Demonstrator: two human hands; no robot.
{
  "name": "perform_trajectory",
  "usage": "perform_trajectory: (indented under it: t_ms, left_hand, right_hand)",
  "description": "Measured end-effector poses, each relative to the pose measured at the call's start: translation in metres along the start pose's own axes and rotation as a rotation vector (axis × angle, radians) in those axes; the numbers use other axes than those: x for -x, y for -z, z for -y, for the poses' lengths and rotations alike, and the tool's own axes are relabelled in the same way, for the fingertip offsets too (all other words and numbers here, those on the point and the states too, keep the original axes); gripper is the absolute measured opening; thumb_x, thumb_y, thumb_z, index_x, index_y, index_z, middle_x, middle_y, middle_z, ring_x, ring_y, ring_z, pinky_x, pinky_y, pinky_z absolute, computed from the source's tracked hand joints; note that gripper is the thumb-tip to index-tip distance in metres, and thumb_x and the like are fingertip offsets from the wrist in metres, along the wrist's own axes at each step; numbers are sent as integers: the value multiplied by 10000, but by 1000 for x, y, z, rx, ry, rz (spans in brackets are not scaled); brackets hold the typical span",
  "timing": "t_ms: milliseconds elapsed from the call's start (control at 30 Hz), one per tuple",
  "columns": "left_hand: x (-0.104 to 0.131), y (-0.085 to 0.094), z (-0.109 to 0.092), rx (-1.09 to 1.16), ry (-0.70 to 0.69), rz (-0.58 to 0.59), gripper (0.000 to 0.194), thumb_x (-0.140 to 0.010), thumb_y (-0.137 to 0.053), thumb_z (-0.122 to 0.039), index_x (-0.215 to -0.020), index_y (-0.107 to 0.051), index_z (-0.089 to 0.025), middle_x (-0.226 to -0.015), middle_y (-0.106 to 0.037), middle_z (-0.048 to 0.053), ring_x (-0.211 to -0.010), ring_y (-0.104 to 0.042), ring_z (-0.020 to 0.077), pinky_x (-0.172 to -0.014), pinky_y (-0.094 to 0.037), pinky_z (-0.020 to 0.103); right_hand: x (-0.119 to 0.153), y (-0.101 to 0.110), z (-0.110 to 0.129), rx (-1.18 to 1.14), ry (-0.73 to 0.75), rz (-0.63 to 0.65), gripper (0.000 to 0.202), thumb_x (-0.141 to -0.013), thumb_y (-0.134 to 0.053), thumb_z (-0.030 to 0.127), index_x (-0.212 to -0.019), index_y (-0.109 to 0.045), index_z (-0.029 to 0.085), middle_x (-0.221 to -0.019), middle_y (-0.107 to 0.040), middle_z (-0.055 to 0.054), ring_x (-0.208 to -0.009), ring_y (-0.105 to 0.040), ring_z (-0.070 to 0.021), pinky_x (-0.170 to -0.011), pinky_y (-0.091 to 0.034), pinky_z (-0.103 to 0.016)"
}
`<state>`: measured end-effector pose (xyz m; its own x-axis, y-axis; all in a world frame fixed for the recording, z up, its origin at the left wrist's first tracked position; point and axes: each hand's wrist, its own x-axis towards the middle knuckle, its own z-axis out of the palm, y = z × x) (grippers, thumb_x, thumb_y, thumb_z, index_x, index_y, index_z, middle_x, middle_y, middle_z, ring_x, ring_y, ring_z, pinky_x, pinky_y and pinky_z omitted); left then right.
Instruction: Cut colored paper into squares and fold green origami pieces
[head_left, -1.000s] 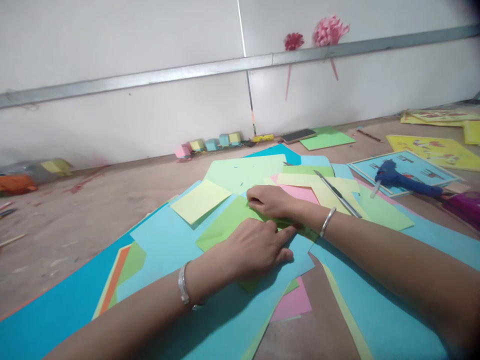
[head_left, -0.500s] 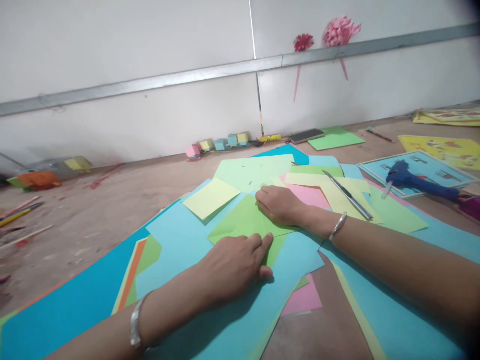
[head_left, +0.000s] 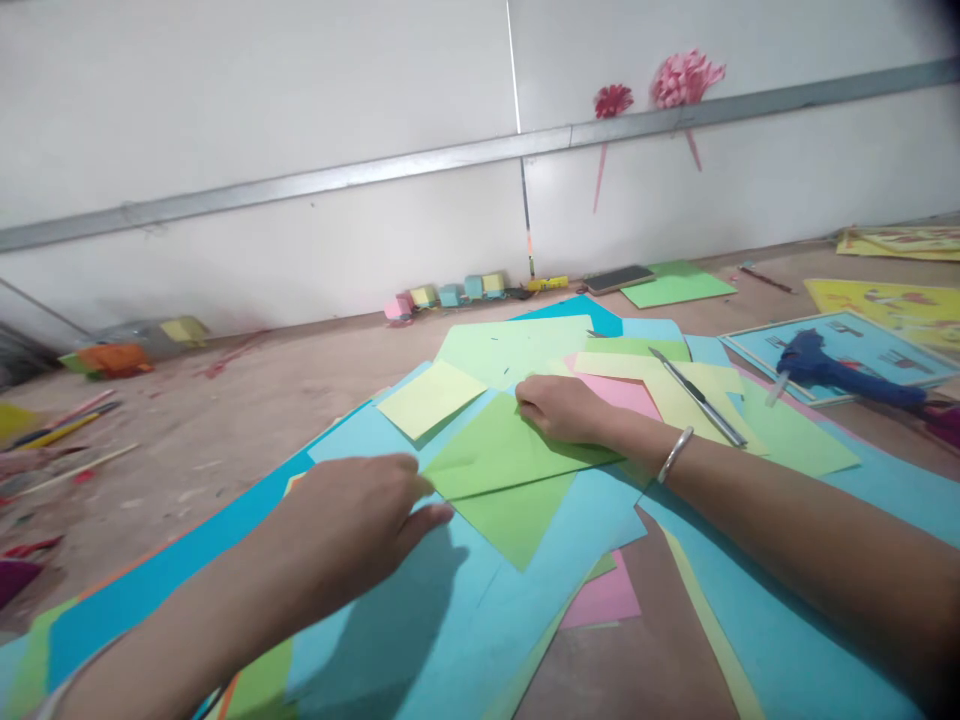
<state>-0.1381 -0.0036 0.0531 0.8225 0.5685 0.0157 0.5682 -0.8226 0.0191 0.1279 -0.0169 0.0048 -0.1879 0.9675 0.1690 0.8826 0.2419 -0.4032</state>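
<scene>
A folded green paper [head_left: 510, 455] lies on light blue sheets [head_left: 480, 590], its upper flap slightly raised along the near edge. My right hand [head_left: 562, 408] rests on the far corner of the green paper with its fingers curled and pressed together. At the left corner is my left hand [head_left: 367, 515], raised over the blue sheet, thumb apart from the fingers and nothing seen in it. A pale yellow square [head_left: 431, 400] lies just beyond it. Right of my right hand, a craft knife [head_left: 697, 397] rests on pale yellow paper [head_left: 727, 385].
A blue glue gun [head_left: 832, 370] lies at the right on a blue picture card [head_left: 900, 345]. Near the wall are a dark phone [head_left: 619, 278], a green sheet [head_left: 679, 284] and small paper cubes [head_left: 450, 295]. Pencils [head_left: 67, 428] lie at the left.
My left hand has moved left and off the middle of the green paper, uncovering its near fold and lower corner. My right hand has stayed on the far corner.
</scene>
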Motion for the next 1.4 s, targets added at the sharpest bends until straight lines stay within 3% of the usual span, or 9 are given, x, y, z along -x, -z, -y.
perform_trajectory:
  t_ms: [67, 133, 167, 300, 467, 633, 733, 967, 1400]
  left_hand:
    - [-24, 7, -5, 56, 56, -128, 406, -862, -542, -528, -984, -736, -194, -900, -703, 112, -692, -642, 248, -643, -470, 374]
    - [-49, 7, -12, 274, 106, -290, 614, -709, -706, -541, -1202, -661, -177, -1081, -696, 141, -893, -658, 287, -756, -500, 399]
    - [-60, 5, -14, 441, 129, -293, 690, -629, -766, -525, -1215, -655, -178, -1072, -707, 132, -904, -662, 285, -747, -513, 384]
    - [-82, -16, -14, 1017, 300, -88, 329, -596, -780, -451, -760, -744, -167, -642, -693, 39, -550, -598, 178, -514, -449, 270]
    - [-83, -38, -3, 1359, 429, -382, 291, -546, -811, -385, -686, -717, -148, -639, -699, 30, -542, -581, 144, -529, -441, 243]
    - [-87, -51, 7, 1389, 431, -571, 295, -612, -773, -399, -730, -676, -147, -681, -686, 18, -603, -589, 143, -584, -463, 248]
    - [-89, -55, 8, 1391, 401, -650, 264, -660, -742, -387, -750, -647, -158, -700, -665, -4, -621, -566, 126, -593, -450, 232]
    - [-91, -63, 12, 1323, 367, -707, 252, -724, -673, -392, -804, -633, -157, -726, -637, -4, -666, -548, 133, -632, -448, 238]
    - [-89, -66, 9, 1011, 325, -770, 170, -826, -537, -328, -836, -618, -179, -739, -630, -10, -661, -531, 145, -637, -429, 244]
  right_hand:
    - [-2, 9, 3, -121, -4, -1, 105, -844, -551, 132, -750, -593, 155, -787, -634, -41, -714, -522, -145, -632, -334, -249]
    - [-2, 18, 8, -239, -7, -18, 89, -824, -577, 152, -736, -592, 159, -735, -613, -5, -675, -506, -120, -630, -352, -230]
    - [-1, 22, 11, -292, -10, -29, 88, -827, -575, 175, -742, -592, 158, -724, -605, 4, -658, -497, -112, -622, -359, -224]
    - [5, 29, 13, -453, -17, -48, 192, -865, -517, 302, -754, -578, 158, -709, -577, 11, -634, -481, -108, -593, -377, -228]
    - [10, 30, -12, -528, -7, 17, 269, -782, -623, 417, -684, -564, 172, -629, -525, 36, -588, -470, -115, -536, -348, -237]
    - [8, 18, -27, -546, -52, -90, 367, -769, -610, 343, -512, -385, 209, -496, -455, 44, -505, -465, -111, -495, -291, -243]
    - [8, 13, -25, -576, -88, -186, 296, -763, -618, 347, -541, -504, 187, -531, -549, 13, -512, -482, -114, -517, -340, -248]
    - [9, 10, -24, -719, -167, -314, 324, -774, -624, 468, -683, -633, 157, -585, -642, -32, -477, -499, -108, -481, -406, -242]
    - [12, 10, -19, -837, -199, -448, 349, -746, -625, 475, -551, -536, 200, -458, -522, 18, -411, -386, -92, -432, -313, -247]
